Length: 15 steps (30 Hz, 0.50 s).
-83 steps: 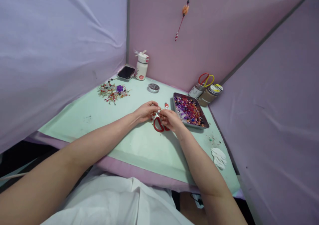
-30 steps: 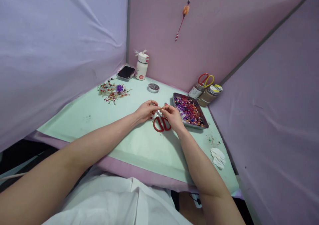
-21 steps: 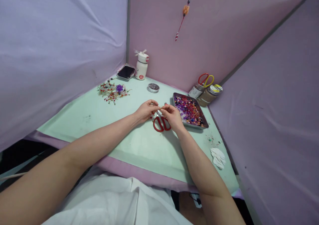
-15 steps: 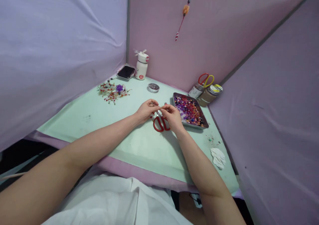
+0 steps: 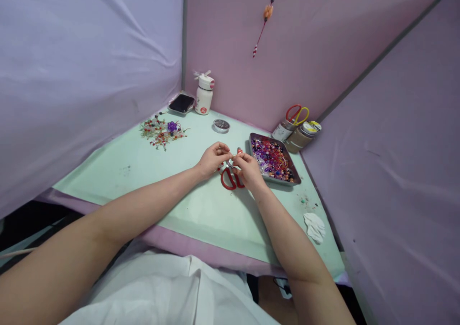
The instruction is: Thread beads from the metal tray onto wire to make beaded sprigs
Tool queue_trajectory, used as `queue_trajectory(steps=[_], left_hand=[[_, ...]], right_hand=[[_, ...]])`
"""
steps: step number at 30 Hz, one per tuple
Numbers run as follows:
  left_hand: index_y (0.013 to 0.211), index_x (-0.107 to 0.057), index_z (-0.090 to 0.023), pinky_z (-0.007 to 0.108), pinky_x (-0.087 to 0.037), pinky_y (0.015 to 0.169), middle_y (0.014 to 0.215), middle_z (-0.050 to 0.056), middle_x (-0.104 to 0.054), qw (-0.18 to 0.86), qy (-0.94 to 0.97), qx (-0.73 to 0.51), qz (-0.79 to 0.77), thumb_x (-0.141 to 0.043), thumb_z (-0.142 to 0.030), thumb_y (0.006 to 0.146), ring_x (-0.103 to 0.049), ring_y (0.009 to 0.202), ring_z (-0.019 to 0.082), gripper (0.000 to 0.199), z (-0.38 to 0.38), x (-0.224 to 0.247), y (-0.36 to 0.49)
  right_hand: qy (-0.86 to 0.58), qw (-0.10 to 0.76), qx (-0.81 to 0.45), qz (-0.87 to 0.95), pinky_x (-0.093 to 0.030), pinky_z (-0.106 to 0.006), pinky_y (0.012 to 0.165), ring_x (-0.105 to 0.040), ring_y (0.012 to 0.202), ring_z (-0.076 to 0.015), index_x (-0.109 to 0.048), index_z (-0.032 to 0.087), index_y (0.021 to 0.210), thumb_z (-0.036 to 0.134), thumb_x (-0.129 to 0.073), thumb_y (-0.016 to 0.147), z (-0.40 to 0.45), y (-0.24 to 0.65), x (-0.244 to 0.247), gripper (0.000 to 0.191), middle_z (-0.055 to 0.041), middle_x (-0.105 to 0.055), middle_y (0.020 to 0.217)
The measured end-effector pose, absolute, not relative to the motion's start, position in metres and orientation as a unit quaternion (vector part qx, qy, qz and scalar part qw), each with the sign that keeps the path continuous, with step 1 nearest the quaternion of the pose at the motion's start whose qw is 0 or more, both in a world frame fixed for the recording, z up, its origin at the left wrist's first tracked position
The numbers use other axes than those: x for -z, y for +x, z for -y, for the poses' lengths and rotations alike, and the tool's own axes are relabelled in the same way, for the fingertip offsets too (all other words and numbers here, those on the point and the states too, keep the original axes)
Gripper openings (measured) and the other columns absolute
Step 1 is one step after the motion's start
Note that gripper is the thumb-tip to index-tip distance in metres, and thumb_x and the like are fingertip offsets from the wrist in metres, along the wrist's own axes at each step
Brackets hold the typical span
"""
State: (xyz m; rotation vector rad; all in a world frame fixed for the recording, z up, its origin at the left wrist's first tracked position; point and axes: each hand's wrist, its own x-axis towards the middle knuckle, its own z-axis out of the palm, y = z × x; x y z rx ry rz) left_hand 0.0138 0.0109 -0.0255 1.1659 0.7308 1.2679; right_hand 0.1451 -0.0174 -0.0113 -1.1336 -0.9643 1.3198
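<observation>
Noting a narrow pinch in both hands: the left hand [image 5: 210, 161] and right hand [image 5: 250, 169] bring their fingertips nearly together on a small piece [image 5: 232, 157], just above the middle of the table [image 5: 187, 191]. Too small to identify from our viewpoint; we cannot tell cord from bead, nor how much each hand bears. Red-handled scissors [image 5: 224, 179] lie beneath the hands, the handles toward the near edge. A small red-and-white object [image 5: 239, 150] shows just beyond the right fingers. Toward the right edge, a metal tray [image 5: 283, 183] carries mixed beads [image 5: 273, 159], purple, red and dark; toward the left edge, a loose tangle of beaded strands [image 5: 161, 133] has a purple flower-like piece [image 5: 172, 126] on it. A round dish [image 5: 221, 126] sits nearer the far edge, apart from both; a white bottle [image 5: 203, 97] stands upright at the far left corner. We judge the pinched piece very light, probably limp if it is cord, and easily lost from slick fingertips. Best hold, we think: thumb and forefinger pads close on either side of the working point, gently, since a hard tug might snap something so fine.
</observation>
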Motion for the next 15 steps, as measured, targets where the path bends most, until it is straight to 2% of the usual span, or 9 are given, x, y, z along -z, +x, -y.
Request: queue_trajectory(steps=[5, 12, 15], left_hand=[[0.082, -0.055, -0.017, 0.023, -0.039, 0.062, 0.072, -0.003, -0.059, 0.582, 0.526, -0.529, -0.323, -0.071, -0.019, 0.066, -0.055, 0.066, 0.009, 0.023, -0.0074, 0.0187, 0.0114], [0.092, -0.062, -0.013, 0.026, -0.041, 0.067, 0.076, 0.003, -0.064, 0.678, 0.469, -0.469, -0.318, -0.074, -0.018, 0.065, -0.056, 0.068, 0.010, 0.030, -0.0096, 0.0152, 0.0072], [0.089, -0.065, -0.012, 0.026, -0.040, 0.064, 0.074, 0.003, -0.063, 0.697, 0.457, -0.456, -0.313, -0.077, -0.020, 0.063, -0.053, 0.065, 0.010, 0.029, -0.0108, 0.0163, 0.0063]], right_hand=[[-0.469, 0.543, -0.563, 0.410, -0.038, -0.021, 0.051, -0.048, 0.062, -0.0096, -0.054, 0.020, 0.064, 0.030, -0.073, 0.058, 0.0175, 0.1475, 0.0082, 0.023, 0.0038, -0.051, 0.064], [-0.480, 0.535, -0.516, 0.466, -0.038, -0.022, 0.053, -0.048, 0.062, -0.0098, -0.057, 0.020, 0.070, 0.037, -0.072, 0.061, 0.0199, 0.1473, 0.0058, 0.024, 0.0019, -0.056, 0.073], [-0.469, 0.532, -0.515, 0.482, -0.037, -0.021, 0.052, -0.047, 0.063, -0.0093, -0.058, 0.020, 0.072, 0.037, -0.072, 0.064, 0.0186, 0.1489, 0.0088, 0.023, 0.0020, -0.056, 0.075]])
